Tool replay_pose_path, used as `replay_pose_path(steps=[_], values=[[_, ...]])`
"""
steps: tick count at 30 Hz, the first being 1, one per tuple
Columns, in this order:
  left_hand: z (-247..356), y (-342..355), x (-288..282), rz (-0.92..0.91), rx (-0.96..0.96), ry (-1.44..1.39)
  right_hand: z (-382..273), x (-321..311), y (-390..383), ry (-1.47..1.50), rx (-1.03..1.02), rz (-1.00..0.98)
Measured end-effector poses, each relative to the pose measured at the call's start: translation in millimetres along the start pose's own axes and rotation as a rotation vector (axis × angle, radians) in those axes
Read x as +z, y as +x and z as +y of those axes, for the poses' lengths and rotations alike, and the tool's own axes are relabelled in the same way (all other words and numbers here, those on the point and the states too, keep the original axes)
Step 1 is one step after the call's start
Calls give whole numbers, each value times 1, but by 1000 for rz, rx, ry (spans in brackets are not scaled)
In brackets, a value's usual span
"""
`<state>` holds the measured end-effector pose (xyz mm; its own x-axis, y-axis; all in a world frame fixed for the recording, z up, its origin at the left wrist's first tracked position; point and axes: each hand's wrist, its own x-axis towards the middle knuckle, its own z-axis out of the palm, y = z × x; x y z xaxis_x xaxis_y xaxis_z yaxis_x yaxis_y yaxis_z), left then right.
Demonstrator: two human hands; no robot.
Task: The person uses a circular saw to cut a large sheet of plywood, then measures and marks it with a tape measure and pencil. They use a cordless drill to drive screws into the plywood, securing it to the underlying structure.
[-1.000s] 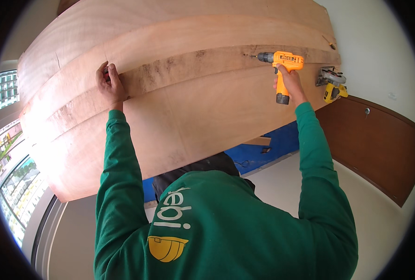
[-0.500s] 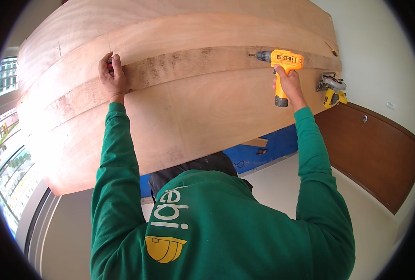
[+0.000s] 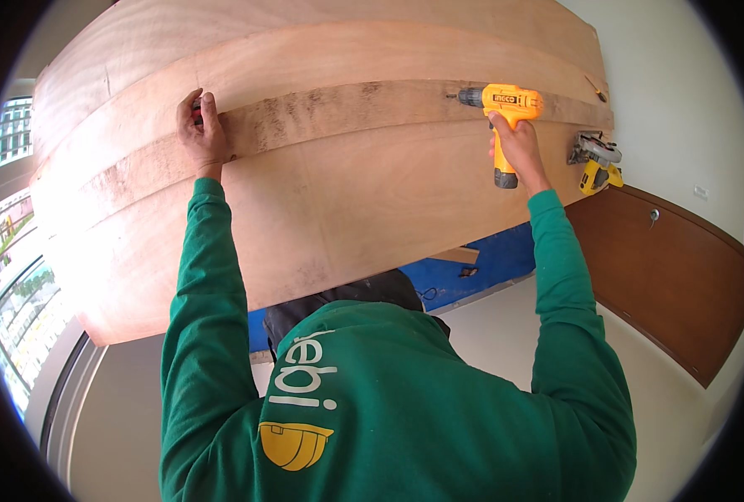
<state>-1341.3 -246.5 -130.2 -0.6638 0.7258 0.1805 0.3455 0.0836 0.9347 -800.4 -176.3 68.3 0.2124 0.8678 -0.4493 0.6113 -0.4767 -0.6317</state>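
My right hand (image 3: 522, 152) is wrapped round the handle of a yellow cordless drill (image 3: 514, 102). Its black chuck (image 3: 470, 96) points left, with a short bit at the tip, over a long wooden strip (image 3: 330, 105) with dark stains. That strip runs across a large plywood sheet (image 3: 347, 192). Toward the strip's left part, my left hand (image 3: 204, 138) has its fingers curled round a small red and black object (image 3: 196, 111), mostly hidden by the thumb and palm. Whether the bit touches the wood, I cannot tell.
At the sheet's right end rest a yellow and grey circular saw (image 3: 596, 159) and a small yellow-handled tool (image 3: 596, 88). A blue covering (image 3: 497, 259) with a wood offcut (image 3: 458, 255) shows below the sheet. A brown cabinet panel (image 3: 664, 268) stands right; windows (image 3: 20, 293) are left.
The drill in my right hand has shifted very slightly left and up in the picture. My left hand keeps its hold, almost in the same place.
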Motion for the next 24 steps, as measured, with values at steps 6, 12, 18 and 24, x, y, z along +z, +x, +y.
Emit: replay_pose_path(steps=[6,12,18,24], values=[[-2,1,1,4,39,12,-7,1,-1,-192,-49,-13],[7,-2,2,8,-6,2,-18,0,5,-200,-66,-107],[12,-4,2,15,8,4,-32,0,21,3,123,-236],[6,-3,2,19,39,7,-32,4,23,16,179,-232]])
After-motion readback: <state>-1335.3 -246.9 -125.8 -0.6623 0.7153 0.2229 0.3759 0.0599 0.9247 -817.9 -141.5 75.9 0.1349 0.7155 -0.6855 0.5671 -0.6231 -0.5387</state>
